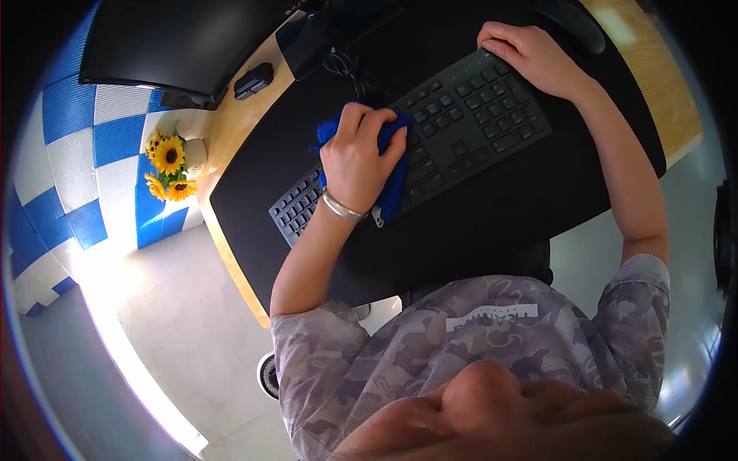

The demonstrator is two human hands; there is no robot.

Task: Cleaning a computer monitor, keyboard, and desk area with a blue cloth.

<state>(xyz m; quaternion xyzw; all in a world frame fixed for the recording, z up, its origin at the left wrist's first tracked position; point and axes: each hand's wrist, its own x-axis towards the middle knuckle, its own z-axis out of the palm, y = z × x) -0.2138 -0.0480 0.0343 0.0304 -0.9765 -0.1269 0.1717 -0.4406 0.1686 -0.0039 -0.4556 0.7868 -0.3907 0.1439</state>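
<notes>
A black keyboard (507,119) lies slantwise on a black desk mat (492,211). My left hand (356,154), with a silver bangle at the wrist, is closed on a bunched blue cloth (396,180) and presses it onto the left half of the keyboard, hiding the keys beneath. A small pale tag hangs at the cloth's lower edge. My right hand (530,58) grips the far right corner of the keyboard, its fingers curled over the back edge and the thumb along the top.
At the far left stands a black monitor (177,46), with a small dark box (254,81) near its base. A coiled black cable (342,63) lies behind the keyboard. Sunflowers (169,156) in a pale pot sit at the desk's left edge. A black mouse (576,27) rests at the far right.
</notes>
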